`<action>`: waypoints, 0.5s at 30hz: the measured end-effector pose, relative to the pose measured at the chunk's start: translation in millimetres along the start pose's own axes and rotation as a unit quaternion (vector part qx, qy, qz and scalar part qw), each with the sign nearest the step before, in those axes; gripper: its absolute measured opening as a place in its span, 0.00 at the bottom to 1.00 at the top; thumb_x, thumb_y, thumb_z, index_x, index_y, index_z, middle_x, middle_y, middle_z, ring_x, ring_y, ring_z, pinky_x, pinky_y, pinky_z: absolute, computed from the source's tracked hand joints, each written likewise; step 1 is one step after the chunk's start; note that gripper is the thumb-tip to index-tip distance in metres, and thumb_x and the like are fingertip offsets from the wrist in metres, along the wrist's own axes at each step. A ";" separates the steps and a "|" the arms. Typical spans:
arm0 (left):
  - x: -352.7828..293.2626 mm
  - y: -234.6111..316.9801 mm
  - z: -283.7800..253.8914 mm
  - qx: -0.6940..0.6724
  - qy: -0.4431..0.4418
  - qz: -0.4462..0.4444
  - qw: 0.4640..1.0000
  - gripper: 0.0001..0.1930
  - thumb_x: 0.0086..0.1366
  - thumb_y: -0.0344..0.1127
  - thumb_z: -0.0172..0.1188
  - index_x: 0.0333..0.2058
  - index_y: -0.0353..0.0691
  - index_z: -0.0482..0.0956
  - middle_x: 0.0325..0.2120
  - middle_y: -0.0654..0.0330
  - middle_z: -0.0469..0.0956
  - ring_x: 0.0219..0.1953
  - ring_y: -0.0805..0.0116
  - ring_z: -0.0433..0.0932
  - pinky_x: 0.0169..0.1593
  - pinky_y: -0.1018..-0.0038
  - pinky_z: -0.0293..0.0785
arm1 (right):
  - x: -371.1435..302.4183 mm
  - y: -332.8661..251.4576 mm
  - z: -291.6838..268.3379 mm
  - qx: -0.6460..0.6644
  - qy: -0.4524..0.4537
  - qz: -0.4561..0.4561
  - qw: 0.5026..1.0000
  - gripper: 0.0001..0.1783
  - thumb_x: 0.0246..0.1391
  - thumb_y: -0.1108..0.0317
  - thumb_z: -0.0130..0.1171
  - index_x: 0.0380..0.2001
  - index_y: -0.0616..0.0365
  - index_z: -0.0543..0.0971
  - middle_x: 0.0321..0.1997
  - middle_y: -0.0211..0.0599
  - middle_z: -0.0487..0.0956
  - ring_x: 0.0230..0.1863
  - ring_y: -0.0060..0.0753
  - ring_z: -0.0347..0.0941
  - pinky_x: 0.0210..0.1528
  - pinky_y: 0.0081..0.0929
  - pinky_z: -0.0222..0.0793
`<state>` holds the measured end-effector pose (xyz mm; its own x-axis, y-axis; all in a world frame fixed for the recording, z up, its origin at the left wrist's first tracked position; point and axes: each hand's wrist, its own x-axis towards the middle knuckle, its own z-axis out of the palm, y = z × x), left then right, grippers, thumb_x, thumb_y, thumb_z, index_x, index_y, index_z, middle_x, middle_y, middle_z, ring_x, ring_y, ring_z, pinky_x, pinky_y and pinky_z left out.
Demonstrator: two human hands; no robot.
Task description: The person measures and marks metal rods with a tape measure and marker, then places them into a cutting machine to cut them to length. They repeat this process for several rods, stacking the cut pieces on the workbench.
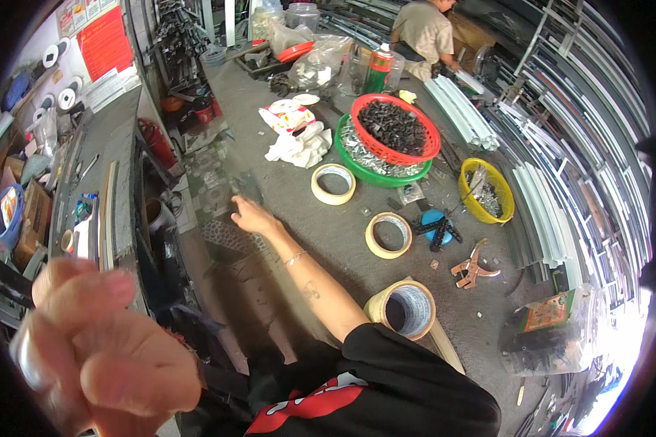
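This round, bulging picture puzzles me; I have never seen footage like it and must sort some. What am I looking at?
It comes from a wide fisheye camera worn on a person's head, looking down, so straight edges bend near the rim. There is no machine, only bare hands. The left hand is very close to the lens and blurred; whether it holds anything cannot be told. The right hand reaches out to the edge of the grey workbench, by a blurred transparent sheet there; its grip is unclear. On the bench lie three rolls of tape, a red basket of dark pieces sitting in a green basket of metal bits, a yellow bowl and pliers. Another person works at the far end.
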<state>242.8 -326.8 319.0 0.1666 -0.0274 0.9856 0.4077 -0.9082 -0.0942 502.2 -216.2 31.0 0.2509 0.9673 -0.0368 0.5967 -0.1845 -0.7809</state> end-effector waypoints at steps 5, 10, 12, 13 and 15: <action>-28.1 7.5 19.6 -0.572 0.151 0.089 0.801 0.18 0.67 0.46 0.48 0.47 0.39 0.65 0.38 0.61 0.70 0.39 0.60 0.71 0.45 0.61 0.68 | 3.1 3.7 8.9 -0.012 -0.010 -0.008 1.000 0.30 0.58 0.65 0.54 0.61 0.64 0.61 0.60 0.61 0.67 0.64 0.58 0.61 0.65 0.44 0.58; -74.5 50.2 44.1 -0.449 0.232 0.041 0.862 0.11 0.66 0.35 0.49 0.45 0.37 0.66 0.28 0.59 0.76 0.32 0.63 0.75 0.37 0.67 0.72 | 8.2 8.9 15.2 -0.004 -0.012 -0.013 1.000 0.30 0.58 0.65 0.54 0.60 0.64 0.60 0.59 0.64 0.67 0.61 0.61 0.63 0.62 0.47 0.61; -102.2 79.4 72.0 -0.483 0.156 -0.164 0.846 0.05 0.63 0.30 0.53 0.37 0.39 0.70 0.25 0.60 0.74 0.26 0.66 0.73 0.31 0.70 0.71 | 11.6 11.3 23.1 -0.019 -0.022 -0.011 1.000 0.30 0.58 0.65 0.54 0.61 0.64 0.60 0.59 0.64 0.67 0.61 0.61 0.63 0.62 0.47 0.61; -115.7 97.1 86.7 -0.450 0.043 -0.272 0.849 0.01 0.62 0.28 0.54 0.32 0.39 0.72 0.23 0.60 0.72 0.23 0.68 0.72 0.28 0.72 0.70 | 12.6 13.3 27.0 -0.030 -0.024 -0.019 0.999 0.30 0.58 0.65 0.54 0.61 0.63 0.60 0.58 0.63 0.68 0.61 0.60 0.63 0.62 0.47 0.60; -137.7 117.3 116.6 -0.507 -0.271 -0.388 0.720 0.13 0.64 0.29 0.55 0.47 0.34 0.73 0.32 0.56 0.78 0.35 0.68 0.77 0.41 0.74 0.73 | 11.4 14.4 41.5 -0.127 0.070 -0.093 0.985 0.25 0.58 0.61 0.54 0.53 0.66 0.67 0.46 0.56 0.78 0.45 0.51 0.77 0.45 0.43 0.75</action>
<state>372.4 -380.9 155.9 0.6806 0.5701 0.4602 -0.2529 -0.4067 0.8779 482.0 -200.7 -6.5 0.2108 0.9583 0.1927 0.8093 -0.0605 -0.5843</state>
